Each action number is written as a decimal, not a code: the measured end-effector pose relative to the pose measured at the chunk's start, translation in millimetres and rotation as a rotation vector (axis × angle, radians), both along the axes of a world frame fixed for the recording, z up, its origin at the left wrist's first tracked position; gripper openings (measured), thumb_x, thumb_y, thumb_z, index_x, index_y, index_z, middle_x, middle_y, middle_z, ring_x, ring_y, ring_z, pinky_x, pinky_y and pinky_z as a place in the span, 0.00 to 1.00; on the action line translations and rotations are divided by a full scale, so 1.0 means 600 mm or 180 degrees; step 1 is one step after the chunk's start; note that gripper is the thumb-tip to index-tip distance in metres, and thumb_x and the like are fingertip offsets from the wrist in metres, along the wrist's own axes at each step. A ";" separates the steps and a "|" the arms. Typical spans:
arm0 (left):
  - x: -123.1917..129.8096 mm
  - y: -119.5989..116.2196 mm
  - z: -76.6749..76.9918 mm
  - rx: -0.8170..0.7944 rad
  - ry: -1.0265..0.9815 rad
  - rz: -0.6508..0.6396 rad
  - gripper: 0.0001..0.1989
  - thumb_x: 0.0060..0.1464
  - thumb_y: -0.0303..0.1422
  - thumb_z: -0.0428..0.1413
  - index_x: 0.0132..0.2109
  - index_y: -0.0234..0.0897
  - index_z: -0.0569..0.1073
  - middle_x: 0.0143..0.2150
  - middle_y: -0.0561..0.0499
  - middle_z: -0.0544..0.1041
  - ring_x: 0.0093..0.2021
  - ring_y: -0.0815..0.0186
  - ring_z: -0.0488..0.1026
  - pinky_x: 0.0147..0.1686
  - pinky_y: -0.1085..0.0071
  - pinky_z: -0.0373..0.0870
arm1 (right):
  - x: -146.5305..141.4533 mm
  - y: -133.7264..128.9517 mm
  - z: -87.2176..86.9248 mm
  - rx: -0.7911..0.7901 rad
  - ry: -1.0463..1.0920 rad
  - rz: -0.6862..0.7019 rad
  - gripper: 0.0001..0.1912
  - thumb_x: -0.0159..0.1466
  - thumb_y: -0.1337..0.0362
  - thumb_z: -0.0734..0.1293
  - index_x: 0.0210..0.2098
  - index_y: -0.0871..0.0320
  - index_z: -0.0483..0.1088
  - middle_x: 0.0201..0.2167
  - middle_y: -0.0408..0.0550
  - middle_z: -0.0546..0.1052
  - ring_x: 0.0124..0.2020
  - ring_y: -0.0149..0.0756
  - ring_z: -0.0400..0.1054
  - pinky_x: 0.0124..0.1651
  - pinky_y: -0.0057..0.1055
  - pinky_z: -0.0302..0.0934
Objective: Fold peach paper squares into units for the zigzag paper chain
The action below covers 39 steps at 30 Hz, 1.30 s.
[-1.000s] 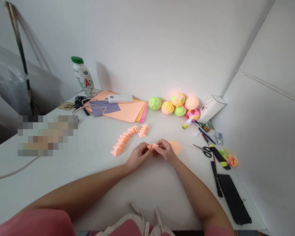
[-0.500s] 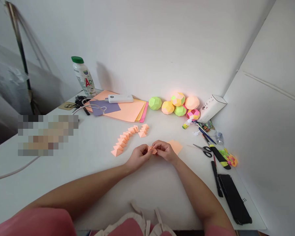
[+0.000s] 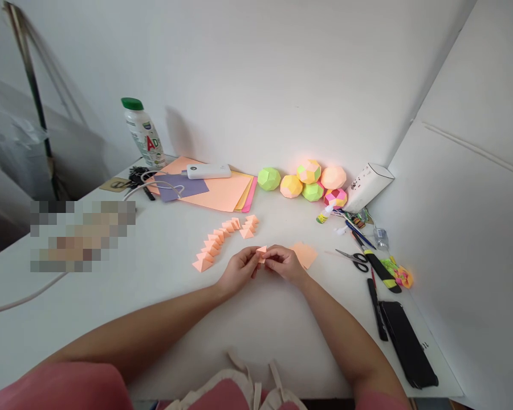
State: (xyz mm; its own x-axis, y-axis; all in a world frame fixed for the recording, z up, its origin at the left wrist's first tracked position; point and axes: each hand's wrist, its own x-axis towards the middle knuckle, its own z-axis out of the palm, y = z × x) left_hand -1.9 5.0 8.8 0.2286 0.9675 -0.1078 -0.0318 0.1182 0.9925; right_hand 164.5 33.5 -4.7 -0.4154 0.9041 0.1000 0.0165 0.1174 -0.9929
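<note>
Between my fingertips is a small folded piece of orange paper [image 3: 261, 254], pinched from both sides. My left hand [image 3: 240, 270] grips its left side, thumb and fingers closed. My right hand [image 3: 285, 264] pinches the right side, and its fingers partly cover the fold. Just behind my right hand lie flat orange paper squares [image 3: 305, 254], partly hidden by it. Left of my hands, a curved row of folded orange paper units [image 3: 211, 245] stands on the white table, with a shorter row [image 3: 249, 226] to its right.
Folded paper balls [image 3: 291, 185] sit along the wall. Scissors [image 3: 354, 259], a glue bottle [image 3: 325, 214], a cutter [image 3: 382, 270] and a black phone [image 3: 408, 344] lie on the right. Coloured sheets [image 3: 222, 191] bear a white power bank [image 3: 208, 171]; a bottle [image 3: 144, 134] stands at back left.
The folded paper has been turned between my fingers; a pointed triangular flap now stands up above my fingertips. Both hands stay in nearly the same place.
</note>
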 end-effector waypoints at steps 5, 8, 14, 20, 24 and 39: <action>-0.003 -0.003 0.005 -0.0038 0.0040 -0.0045 0.20 0.53 0.42 0.48 0.47 0.34 0.68 0.21 0.57 0.60 0.21 0.72 0.57 0.21 0.75 0.57 | -0.001 -0.001 0.003 0.0002 -0.0025 -0.0177 0.06 0.54 0.61 0.69 0.30 0.56 0.73 0.36 0.47 0.71 0.26 0.29 0.67 0.27 0.29 0.64; -0.004 -0.004 0.005 -0.0056 0.0063 -0.0102 0.19 0.53 0.38 0.47 0.49 0.34 0.67 0.21 0.57 0.59 0.22 0.71 0.56 0.21 0.76 0.56 | -0.001 -0.001 0.003 -0.0048 -0.0033 -0.0263 0.07 0.53 0.60 0.70 0.29 0.56 0.73 0.34 0.46 0.71 0.25 0.29 0.67 0.28 0.30 0.64; -0.005 -0.002 0.006 0.0073 0.0200 -0.0257 0.18 0.51 0.34 0.46 0.48 0.35 0.68 0.23 0.56 0.60 0.23 0.71 0.57 0.23 0.75 0.58 | -0.001 0.001 0.007 -0.0247 -0.0109 -0.0398 0.08 0.52 0.59 0.70 0.27 0.57 0.71 0.25 0.44 0.72 0.23 0.30 0.66 0.29 0.31 0.64; -0.004 -0.003 0.002 0.0140 0.0057 -0.0351 0.19 0.52 0.37 0.48 0.51 0.37 0.66 0.30 0.53 0.67 0.27 0.70 0.62 0.28 0.73 0.63 | -0.001 0.001 0.011 -0.0415 0.0026 -0.0374 0.09 0.52 0.61 0.70 0.28 0.58 0.67 0.21 0.41 0.72 0.21 0.29 0.65 0.27 0.28 0.62; -0.003 -0.004 0.002 0.0131 0.0084 -0.0308 0.19 0.52 0.39 0.48 0.50 0.36 0.66 0.31 0.52 0.68 0.27 0.70 0.62 0.27 0.73 0.63 | -0.002 0.004 0.008 -0.0508 0.0279 -0.0218 0.10 0.52 0.63 0.70 0.29 0.58 0.63 0.22 0.40 0.71 0.22 0.28 0.66 0.25 0.27 0.60; -0.001 -0.001 0.007 0.0032 0.0070 -0.0232 0.18 0.51 0.38 0.49 0.47 0.35 0.67 0.29 0.52 0.68 0.26 0.70 0.63 0.27 0.73 0.64 | -0.001 -0.003 0.012 -0.0353 -0.0561 0.0013 0.12 0.57 0.55 0.65 0.26 0.58 0.65 0.23 0.42 0.69 0.24 0.29 0.63 0.28 0.27 0.59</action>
